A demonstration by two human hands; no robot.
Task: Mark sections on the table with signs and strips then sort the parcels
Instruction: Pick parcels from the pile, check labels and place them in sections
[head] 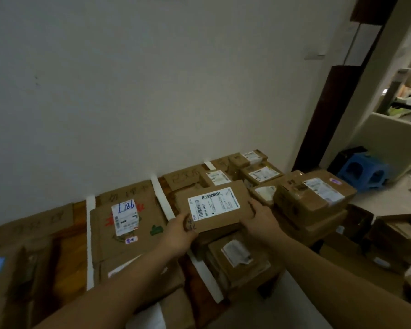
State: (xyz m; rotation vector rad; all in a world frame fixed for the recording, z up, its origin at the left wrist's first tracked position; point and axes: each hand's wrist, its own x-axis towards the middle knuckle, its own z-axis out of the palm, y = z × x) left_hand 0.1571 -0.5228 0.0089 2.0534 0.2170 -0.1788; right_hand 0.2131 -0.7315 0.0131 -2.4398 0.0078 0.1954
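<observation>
Left hand (179, 231) and right hand (261, 217) each grip 1 short end of the flat parcel (223, 220), held level, label (213, 203) up, just right of the white strip (163, 199) over the stack (223, 264) there, likely for reading before setting it down.

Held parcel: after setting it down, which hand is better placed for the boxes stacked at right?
Probably right: the right hand holds the parcel edge beside the stacked boxes; the left hand, the opposite edge.

Bare forearms (119, 288), left hand (179, 236), right hand (262, 218)
</observation>
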